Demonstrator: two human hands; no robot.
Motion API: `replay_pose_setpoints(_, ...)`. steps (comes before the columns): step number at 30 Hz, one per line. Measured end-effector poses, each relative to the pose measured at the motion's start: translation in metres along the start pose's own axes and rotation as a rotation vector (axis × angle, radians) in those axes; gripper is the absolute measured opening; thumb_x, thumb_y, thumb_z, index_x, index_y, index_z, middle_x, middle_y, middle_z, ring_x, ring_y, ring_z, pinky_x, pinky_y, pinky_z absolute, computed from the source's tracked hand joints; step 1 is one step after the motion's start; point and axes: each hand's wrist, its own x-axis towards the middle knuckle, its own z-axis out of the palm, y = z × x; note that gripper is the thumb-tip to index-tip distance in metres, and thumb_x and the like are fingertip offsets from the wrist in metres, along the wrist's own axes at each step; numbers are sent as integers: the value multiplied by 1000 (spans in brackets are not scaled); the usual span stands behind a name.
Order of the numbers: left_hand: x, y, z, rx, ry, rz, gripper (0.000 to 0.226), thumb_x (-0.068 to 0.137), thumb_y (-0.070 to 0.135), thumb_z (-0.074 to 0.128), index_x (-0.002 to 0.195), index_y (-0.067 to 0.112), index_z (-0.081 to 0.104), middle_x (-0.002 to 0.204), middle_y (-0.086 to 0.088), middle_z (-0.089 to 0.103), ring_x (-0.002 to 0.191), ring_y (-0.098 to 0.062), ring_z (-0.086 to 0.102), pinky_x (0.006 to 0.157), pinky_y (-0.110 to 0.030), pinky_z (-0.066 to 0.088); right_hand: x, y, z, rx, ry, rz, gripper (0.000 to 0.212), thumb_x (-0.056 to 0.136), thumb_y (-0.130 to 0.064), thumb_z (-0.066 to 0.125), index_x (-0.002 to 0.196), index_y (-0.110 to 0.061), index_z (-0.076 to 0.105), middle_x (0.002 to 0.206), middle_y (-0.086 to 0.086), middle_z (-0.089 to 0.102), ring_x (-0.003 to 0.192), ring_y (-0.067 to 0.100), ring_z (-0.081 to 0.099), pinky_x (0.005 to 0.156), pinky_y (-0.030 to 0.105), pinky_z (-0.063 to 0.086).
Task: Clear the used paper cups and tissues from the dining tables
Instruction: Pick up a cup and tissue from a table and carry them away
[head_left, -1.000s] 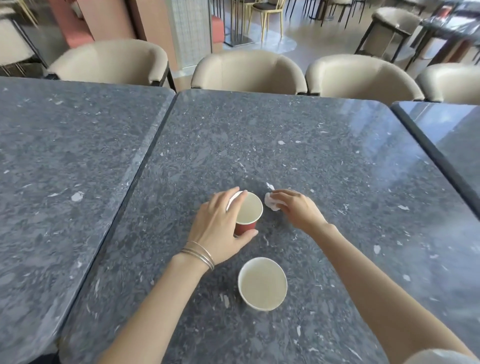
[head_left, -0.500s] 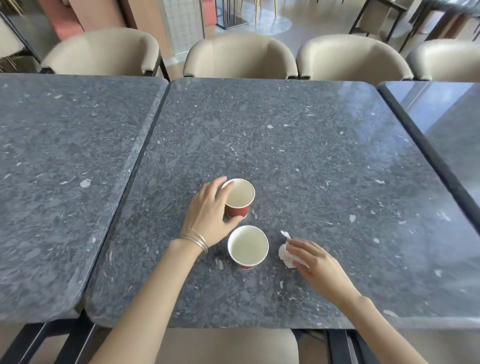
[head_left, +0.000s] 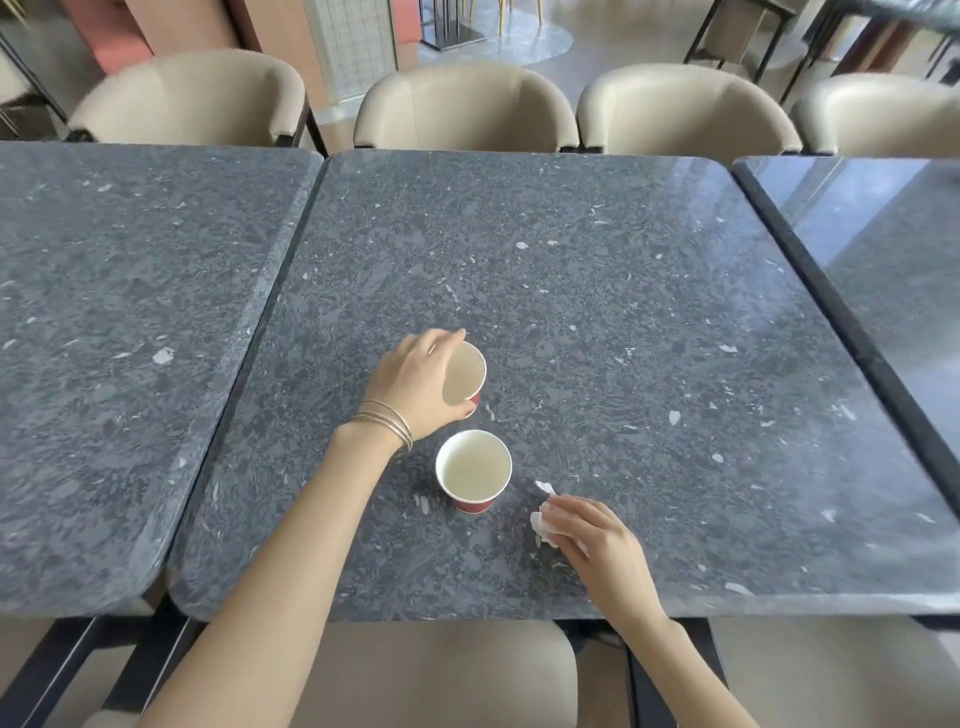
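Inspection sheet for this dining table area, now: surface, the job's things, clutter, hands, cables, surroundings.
Surface: dark grey speckled stone table, glossy; a matching left table and right table stand beside it.
Job's things: far paper cup, red outside, tilted; near paper cup upright, standing free; crumpled white tissue lying on the table.
Clutter: nothing seen.
Grips: left hand, bangles at its wrist, grips the far paper cup; right hand pinches the tissue.
Cables: nothing seen.
Surroundings: beige chairs along the far side, a near chair below the table edge.
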Motion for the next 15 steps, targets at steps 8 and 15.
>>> replay_pose_setpoints(8,-79,28,-42,-83,128,206,83,68,49,74,137,16,40,134,-1,47,116,-24,47,96,-42,41,-1,-1,-2,-10,-65,52,29,79,-12,71,107,-20,68,113,-8,66,103,16,60,73,31,54)
replay_pose_setpoints(15,-87,38,-15,-120,-46,163,86,65,54,73,136,19,40,131,3,44,118,-19,40,101,-36,35,-1,1,-3,8,-102,74,31,81,-14,69,111,-19,66,116,-7,63,106,16,57,78,29,50)
